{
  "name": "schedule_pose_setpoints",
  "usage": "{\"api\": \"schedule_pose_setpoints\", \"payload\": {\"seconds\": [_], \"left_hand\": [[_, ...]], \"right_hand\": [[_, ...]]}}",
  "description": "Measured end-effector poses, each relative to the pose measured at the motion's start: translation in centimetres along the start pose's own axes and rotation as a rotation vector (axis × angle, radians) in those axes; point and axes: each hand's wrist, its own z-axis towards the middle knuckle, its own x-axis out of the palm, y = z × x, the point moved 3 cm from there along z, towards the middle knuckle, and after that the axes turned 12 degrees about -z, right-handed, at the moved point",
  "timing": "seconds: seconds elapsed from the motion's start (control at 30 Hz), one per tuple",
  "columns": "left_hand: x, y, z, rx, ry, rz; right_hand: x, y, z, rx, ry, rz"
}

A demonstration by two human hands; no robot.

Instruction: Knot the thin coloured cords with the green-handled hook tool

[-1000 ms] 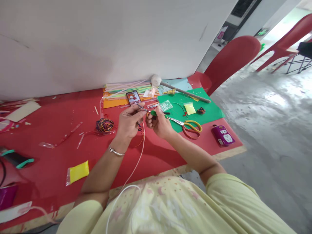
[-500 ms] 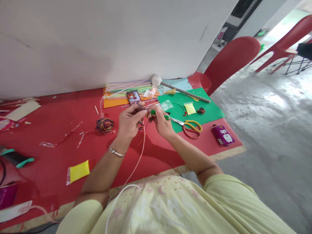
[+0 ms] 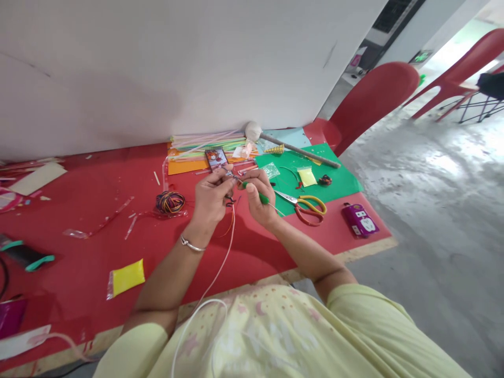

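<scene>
My left hand (image 3: 213,197) pinches a small dark piece of yarn work (image 3: 229,201), mostly hidden by the fingers. Closed in my right hand (image 3: 261,199) is a crochet hook with a green handle (image 3: 263,198), its thin tip pointing left at the yarn between my hands. To the left lies a ball of multicoloured yarn (image 3: 169,202). Just beyond my fingers a phone (image 3: 216,157) shows a picture. Scissors (image 3: 310,206) with red and yellow handles lie to the right of my right hand. A white cable (image 3: 228,241) runs from under my hands toward my body.
Pastel strips (image 3: 205,143) lie on orange paper at the wall. A grey rod with a white ball (image 3: 253,130) crosses the green sheet (image 3: 342,182). A purple box (image 3: 360,219) sits at the right edge, a yellow packet (image 3: 128,278) at front left. A red chair (image 3: 378,100) stands behind.
My right hand has turned and drawn slightly back to the right, so the green handle now slants down across the palm. My left hand has shifted only slightly.
</scene>
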Motion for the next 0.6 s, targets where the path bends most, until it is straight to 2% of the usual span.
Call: {"api": "schedule_pose_setpoints", "payload": {"seconds": [0.03, 0.1, 0.17, 0.23, 0.37, 0.47, 0.6], "left_hand": [[-0.1, 0.0, 0.1, -0.037, 0.015, 0.002], [-0.2, -0.1, 0.1, -0.016, 0.020, 0.038], [-0.1, -0.2, 0.0, 0.050, -0.010, 0.061], [0.2, -0.2, -0.2, 0.034, -0.033, 0.036], [0.6, -0.5, -0.2, -0.154, -0.015, -0.064], [0.1, -1.3, 0.0, -0.284, 0.020, -0.084], [-1.0, -1.9, 0.2, -0.428, 0.099, -0.023]], "right_hand": [[0.0, -0.2, 0.1, 0.002, 0.027, 0.018], [0.1, -0.7, 0.2, -0.004, 0.048, 0.012], [0.3, -1.0, 0.0, -0.058, 0.011, -0.078], [0.6, -1.2, -0.6, -0.140, -0.041, -0.202], [1.4, -2.2, -1.4, -0.167, -0.059, -0.298], [1.2, -3.1, -1.0, -0.161, 0.024, -0.254], [-0.1, -3.9, -0.1, -0.269, 0.169, -0.197]]}}
